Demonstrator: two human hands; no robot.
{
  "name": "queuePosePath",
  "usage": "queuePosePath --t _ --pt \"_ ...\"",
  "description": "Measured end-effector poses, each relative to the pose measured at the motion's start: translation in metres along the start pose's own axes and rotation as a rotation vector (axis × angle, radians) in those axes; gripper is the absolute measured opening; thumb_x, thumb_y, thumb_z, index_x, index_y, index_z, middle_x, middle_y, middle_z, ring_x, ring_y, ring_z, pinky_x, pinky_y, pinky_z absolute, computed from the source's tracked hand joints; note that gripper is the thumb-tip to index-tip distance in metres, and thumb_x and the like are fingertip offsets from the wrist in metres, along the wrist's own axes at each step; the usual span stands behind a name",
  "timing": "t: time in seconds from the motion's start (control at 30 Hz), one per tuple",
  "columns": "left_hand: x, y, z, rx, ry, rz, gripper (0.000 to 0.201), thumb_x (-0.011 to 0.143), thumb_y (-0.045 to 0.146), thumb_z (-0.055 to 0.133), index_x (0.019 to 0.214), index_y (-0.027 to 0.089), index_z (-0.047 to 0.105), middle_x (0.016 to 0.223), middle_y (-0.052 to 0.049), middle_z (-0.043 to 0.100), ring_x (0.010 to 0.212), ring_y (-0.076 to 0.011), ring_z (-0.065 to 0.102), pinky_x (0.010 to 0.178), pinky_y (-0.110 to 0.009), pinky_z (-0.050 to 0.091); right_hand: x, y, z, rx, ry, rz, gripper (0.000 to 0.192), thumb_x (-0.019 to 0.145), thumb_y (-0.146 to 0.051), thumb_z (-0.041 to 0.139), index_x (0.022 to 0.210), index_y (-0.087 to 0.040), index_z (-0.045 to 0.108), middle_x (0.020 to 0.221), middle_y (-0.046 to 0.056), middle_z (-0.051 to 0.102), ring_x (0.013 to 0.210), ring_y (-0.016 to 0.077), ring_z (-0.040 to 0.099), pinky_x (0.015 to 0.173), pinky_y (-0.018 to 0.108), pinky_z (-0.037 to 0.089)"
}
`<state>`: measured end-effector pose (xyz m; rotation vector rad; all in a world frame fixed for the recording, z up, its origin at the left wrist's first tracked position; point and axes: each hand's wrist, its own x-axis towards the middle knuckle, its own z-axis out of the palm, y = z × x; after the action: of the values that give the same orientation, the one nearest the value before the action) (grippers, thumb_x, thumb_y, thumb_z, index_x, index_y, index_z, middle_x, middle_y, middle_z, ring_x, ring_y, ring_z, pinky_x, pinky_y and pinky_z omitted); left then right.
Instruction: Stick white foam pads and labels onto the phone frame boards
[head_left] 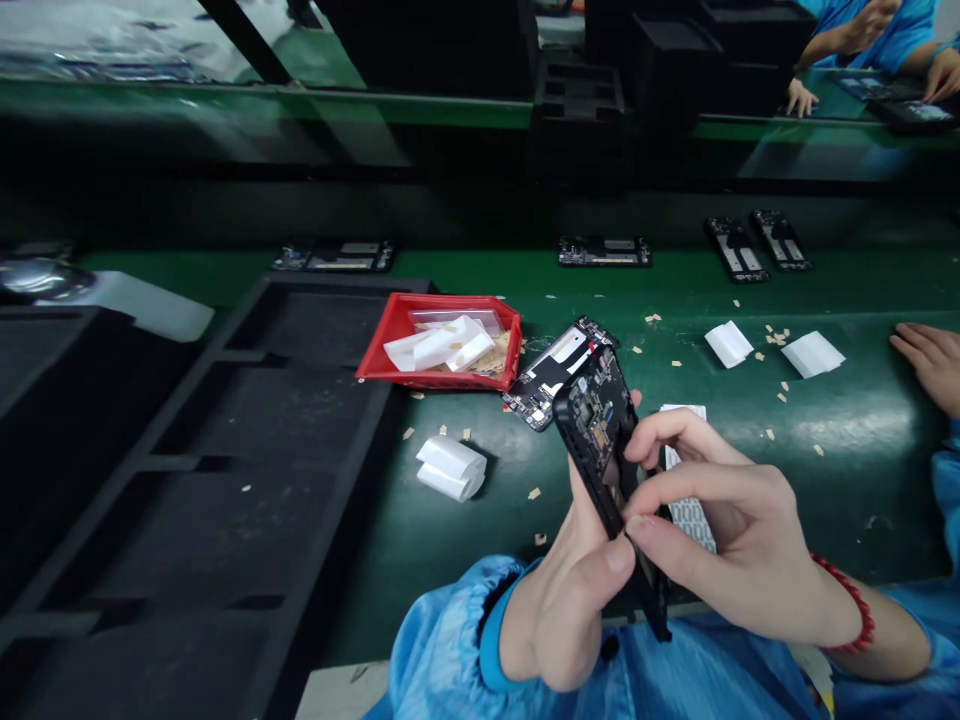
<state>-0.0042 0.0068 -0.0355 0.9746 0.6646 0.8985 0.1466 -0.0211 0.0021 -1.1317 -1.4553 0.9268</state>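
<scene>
The left hand [574, 600] is gripping an open phone [596, 410] from below, and the phone is standing tilted above the green table [825, 510]. The right hand [739, 545] is bending its fingers over the inner side of the phone; its thumb and first finger are coming close together there, but I cannot tell if they are pinching something. Behind the phone, a second phone part [551, 375] is lying on the table, just beside a red box [375, 355] which is holding white papers [450, 345]. A curled white paper [450, 468] is lying in front of the box.
</scene>
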Motion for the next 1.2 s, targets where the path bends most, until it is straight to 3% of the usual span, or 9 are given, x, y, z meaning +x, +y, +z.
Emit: queuePosePath --t 0.3,0.53,0.6,0.8,0.87,0.93,1.03,1.1,1.2 --pt "-0.004 -0.003 0.008 -0.121 -0.002 0.014 0.069 0.082 0.053 0.06 0.147 0.031 0.049 0.153 -0.002 0.051 0.156 -0.0392 0.017 0.127 -0.057 0.016 0.004 -0.001 0.002 0.061 -0.092 0.077 0.017 0.097 -0.017 0.058 0.086 -0.021 0.07 0.103 0.003 0.058 0.097 0.0114 0.061 0.088 0.021 0.055" --pt "-0.003 0.002 0.004 -0.407 -0.272 -0.117 0.076 0.077 0.056 0.054 0.148 0.029 0.049 0.146 -0.003 0.059 0.15 -0.0424 0.033 0.123 -0.064 0.021 -0.002 -0.008 0.003 -0.06 0.035 0.019 0.019 0.097 -0.014 0.057 0.091 -0.021 0.074 0.104 0.004 0.062 0.098 0.0127 0.065 0.087 0.023 0.057" --pt "-0.003 0.004 0.007 -0.375 -0.242 -0.105 0.073 0.076 0.052 0.054 0.145 0.03 0.053 0.145 -0.002 0.059 0.149 -0.0416 0.035 0.122 -0.062 0.024 -0.004 -0.007 0.006 -0.071 0.052 -0.011 0.017 0.095 -0.013 0.059 0.093 -0.021 0.074 0.105 0.005 0.062 0.1 0.0139 0.065 0.082 0.022 0.058" --pt "-0.01 -0.009 0.006 -0.028 0.078 -0.072 0.072 0.074 0.036 0.053 0.146 0.029 0.052 0.157 0.001 0.046 0.153 -0.0369 0.027 0.125 -0.055 0.021 0.0 0.001 0.01 -0.054 0.103 -0.022 0.01 0.081 -0.011 0.073 0.08 -0.019 0.069 0.101 0.005 0.062 0.097 0.0156 0.066 0.087 0.026 0.057" --pt "-0.009 -0.021 -0.003 0.048 0.098 -0.047 0.077 0.074 0.036 0.058 0.149 0.029 0.048 0.159 0.0 0.044 0.154 -0.0372 0.025 0.126 -0.053 0.02 0.003 0.006 0.011 -0.061 0.119 -0.03 0.012 0.08 -0.009 0.071 0.078 -0.02 0.067 0.099 0.004 0.062 0.092 0.015 0.067 0.082 0.025 0.058" --pt "-0.005 -0.031 -0.012 0.078 0.029 -0.04 0.081 0.072 0.037 0.065 0.151 0.029 0.046 0.158 -0.003 0.045 0.153 -0.039 0.026 0.125 -0.054 0.024 0.003 0.013 0.012 -0.082 0.149 -0.049 0.013 0.08 -0.008 0.07 0.078 -0.021 0.067 0.096 0.003 0.062 0.088 0.014 0.066 0.079 0.025 0.058" --pt "0.009 -0.036 -0.014 0.022 0.07 -0.018 0.077 0.079 0.044 0.065 0.151 0.028 0.043 0.154 -0.006 0.05 0.147 -0.0373 0.039 0.122 -0.052 0.032 -0.005 0.028 0.012 -0.114 0.193 -0.036 0.009 0.084 -0.016 0.071 0.088 -0.023 0.07 0.111 0.006 0.062 0.105 0.0188 0.065 0.092 0.033 0.057" --pt "0.02 -0.032 -0.007 -0.046 0.228 0.02 0.067 0.087 0.049 0.057 0.149 0.028 0.043 0.145 -0.008 0.059 0.137 -0.0337 0.053 0.117 -0.049 0.04 -0.013 0.037 0.01 -0.117 0.175 0.054 0.043 0.081 -0.026 0.077 0.121 -0.027 0.065 0.136 0.01 0.055 0.128 0.0263 0.057 0.105 0.043 0.052" --pt "0.035 -0.019 0.001 0.009 0.49 0.123 0.06 0.091 0.05 0.054 0.144 0.024 0.047 0.122 -0.008 0.071 0.114 -0.0305 0.067 0.104 -0.044 0.051 -0.02 0.044 0.004 -0.034 -0.046 0.293 0.111 0.07 -0.032 0.086 0.159 -0.027 0.019 0.149 0.018 0.046 0.119 0.0284 0.064 0.094 0.045 0.059"
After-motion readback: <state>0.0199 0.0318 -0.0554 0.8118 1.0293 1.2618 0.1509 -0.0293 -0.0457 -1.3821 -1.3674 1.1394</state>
